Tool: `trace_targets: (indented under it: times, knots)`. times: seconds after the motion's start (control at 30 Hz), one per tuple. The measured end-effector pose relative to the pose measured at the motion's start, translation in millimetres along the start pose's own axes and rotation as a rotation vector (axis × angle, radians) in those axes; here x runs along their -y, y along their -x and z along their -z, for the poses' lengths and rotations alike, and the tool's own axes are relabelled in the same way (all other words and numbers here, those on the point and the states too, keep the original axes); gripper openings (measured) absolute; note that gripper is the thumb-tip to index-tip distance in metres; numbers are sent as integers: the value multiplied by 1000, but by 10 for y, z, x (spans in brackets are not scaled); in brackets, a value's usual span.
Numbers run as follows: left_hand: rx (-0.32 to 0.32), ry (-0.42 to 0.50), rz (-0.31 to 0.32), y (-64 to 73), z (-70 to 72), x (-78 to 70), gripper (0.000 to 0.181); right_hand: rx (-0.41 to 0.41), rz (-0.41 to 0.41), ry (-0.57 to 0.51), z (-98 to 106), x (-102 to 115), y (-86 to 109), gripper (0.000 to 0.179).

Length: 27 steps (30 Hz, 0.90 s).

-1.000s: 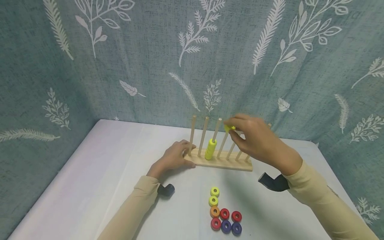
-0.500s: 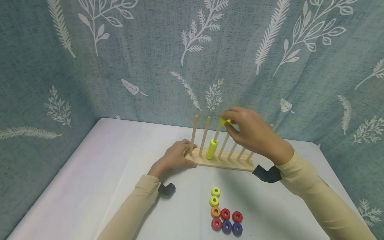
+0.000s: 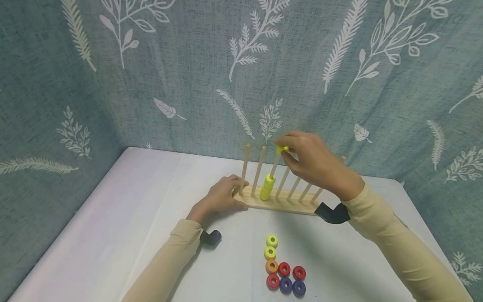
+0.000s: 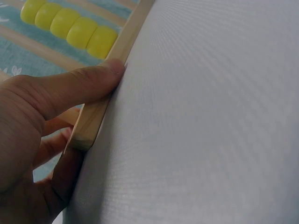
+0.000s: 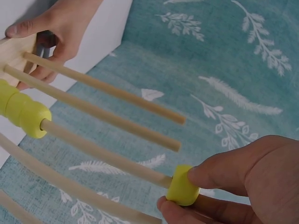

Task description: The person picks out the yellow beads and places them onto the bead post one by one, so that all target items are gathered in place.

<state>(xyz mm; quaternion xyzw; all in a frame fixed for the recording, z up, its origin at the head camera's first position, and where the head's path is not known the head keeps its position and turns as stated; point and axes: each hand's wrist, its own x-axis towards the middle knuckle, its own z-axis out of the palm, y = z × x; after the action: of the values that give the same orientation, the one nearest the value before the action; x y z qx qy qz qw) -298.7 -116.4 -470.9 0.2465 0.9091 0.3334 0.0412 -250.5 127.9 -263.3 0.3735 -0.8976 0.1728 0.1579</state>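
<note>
- Yellow ring (image 3: 282,148) sits at the tip of the third peg (image 3: 274,164) in the head view, pinched by the right hand (image 3: 315,163). The left hand (image 3: 220,197) grips the left end of the wooden base (image 3: 281,204). Yellow stack (image 3: 267,187) sits low on the same peg. Loose rings (image 3: 284,269), yellow, orange, red and purple, lie on the white table (image 3: 113,226) nearer the person.
- Left wrist view: thumb (image 4: 79,86) pressed along the base (image 4: 100,112) edge, fingers curled behind it; stack (image 4: 70,28) above.
- Right wrist view: thumb and fingertips (image 5: 219,175) clamp the ring (image 5: 183,185), threaded on the peg (image 5: 107,156) end; stack (image 5: 21,112) lies far down it.
</note>
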Motion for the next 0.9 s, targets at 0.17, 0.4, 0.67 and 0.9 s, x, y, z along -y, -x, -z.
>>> trace_targets:
  times: [0.17, 0.4, 0.67, 0.9]
  knots:
    - [9, 1, 13, 8, -8, 1, 71, -1, 5, 11, -42, -34, 6, 27]
    - [4, -11, 9, 1, -6, -5, 70, -22, 5, 14, -36, -26, 47, 28]
    - [3, -6, 9, 3, 20, -28, 71, -69, 54, -13, 24, 100, 246, 32]
    - [5, -15, 7, 1, 22, -33, 72, -66, 109, -70, -52, 147, 468, 35]
